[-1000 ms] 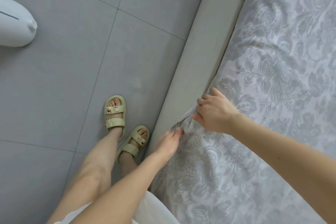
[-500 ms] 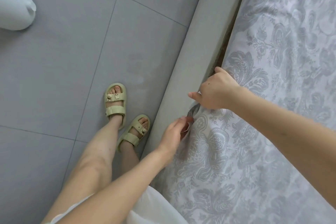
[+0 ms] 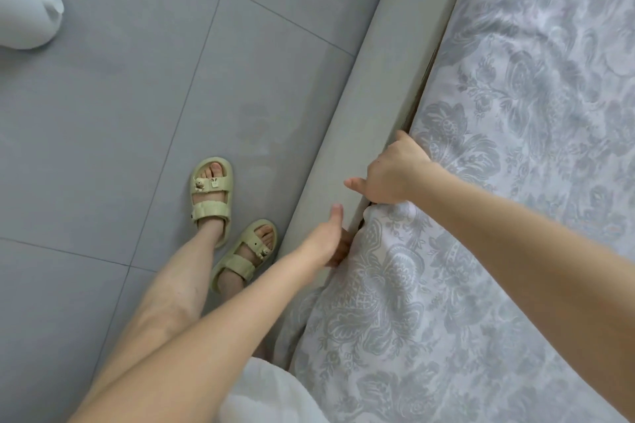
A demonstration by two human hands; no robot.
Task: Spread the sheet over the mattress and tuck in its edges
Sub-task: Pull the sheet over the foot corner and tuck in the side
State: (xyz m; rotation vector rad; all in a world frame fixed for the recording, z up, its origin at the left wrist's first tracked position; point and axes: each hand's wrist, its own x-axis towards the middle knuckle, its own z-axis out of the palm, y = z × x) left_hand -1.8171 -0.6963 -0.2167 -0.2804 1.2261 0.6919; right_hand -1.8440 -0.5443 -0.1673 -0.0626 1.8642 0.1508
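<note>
Right grip (image 3: pixel 395 172): thumb sticks out over the bed frame (image 3: pixel 371 96), fingers pushed down into the gap between frame and sheet (image 3: pixel 481 251); they're hidden there, so I can't tell if they pinch cloth.
Left grip (image 3: pixel 324 237): thumb up, fingers dipped into the same gap, near the right grip; I can't tell whether they're pinching or spread.
Sheet: grey floral, lies over the bed, edge along the frame, bunched fold between both grips.
Floor (image 3: pixel 137 113): grey tiles; I see two feet in green sandals (image 3: pixel 210 196) beside the frame.
</note>
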